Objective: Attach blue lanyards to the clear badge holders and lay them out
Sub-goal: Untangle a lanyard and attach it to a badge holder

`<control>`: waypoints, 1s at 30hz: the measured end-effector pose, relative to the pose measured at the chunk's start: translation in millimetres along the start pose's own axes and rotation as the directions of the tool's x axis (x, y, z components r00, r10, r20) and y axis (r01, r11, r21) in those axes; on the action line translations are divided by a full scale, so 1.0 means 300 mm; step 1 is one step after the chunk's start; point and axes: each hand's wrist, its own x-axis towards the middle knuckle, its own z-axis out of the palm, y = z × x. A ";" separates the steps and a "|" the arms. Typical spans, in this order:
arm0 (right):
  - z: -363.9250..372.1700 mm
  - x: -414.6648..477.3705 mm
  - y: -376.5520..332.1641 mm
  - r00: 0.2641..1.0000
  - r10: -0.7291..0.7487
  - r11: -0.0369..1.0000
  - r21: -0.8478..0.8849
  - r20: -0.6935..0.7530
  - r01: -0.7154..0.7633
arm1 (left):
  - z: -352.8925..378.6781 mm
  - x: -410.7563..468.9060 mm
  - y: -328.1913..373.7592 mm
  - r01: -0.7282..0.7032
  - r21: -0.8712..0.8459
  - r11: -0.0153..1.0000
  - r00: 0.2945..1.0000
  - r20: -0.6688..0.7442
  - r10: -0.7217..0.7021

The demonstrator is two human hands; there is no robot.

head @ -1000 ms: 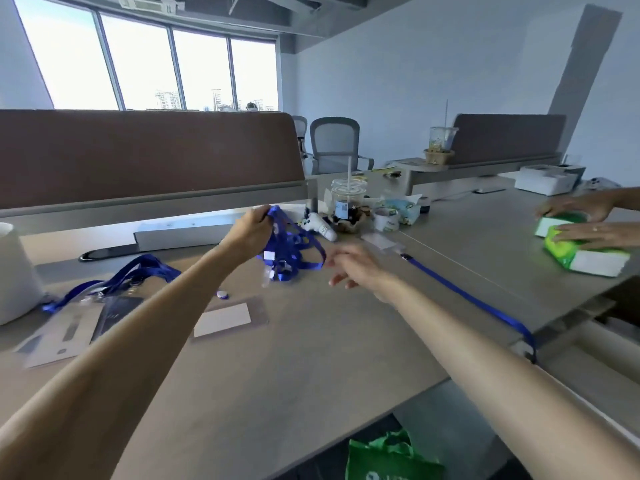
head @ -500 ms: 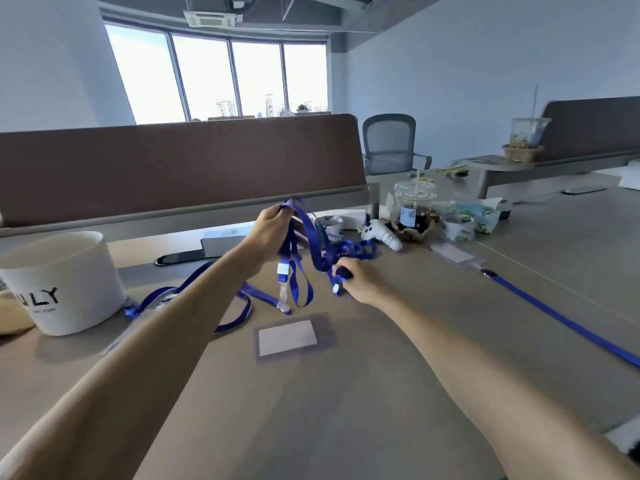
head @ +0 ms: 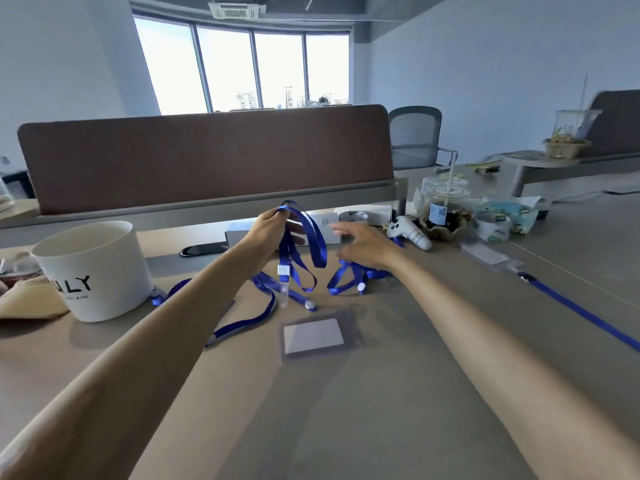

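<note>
Blue lanyard (head: 313,237) hangs pinched in my left hand (head: 270,226), its clip (head: 283,270) dangling unattached. My right hand (head: 360,245) has its fingers spread and holds nothing. Just below my grip lies the badge holder (head: 313,336), not yet clipped. Far to the right, a second holder (head: 485,255) looks strapped already. Left of my grip, the white tub (head: 93,271) hides its contents.
</note>
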 end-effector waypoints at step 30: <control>-0.162 -0.290 -0.030 0.867 0.278 0.950 0.251 -0.412 -0.185 | -0.071 -0.125 -0.218 -0.246 0.646 0.722 0.957 0.280 0.076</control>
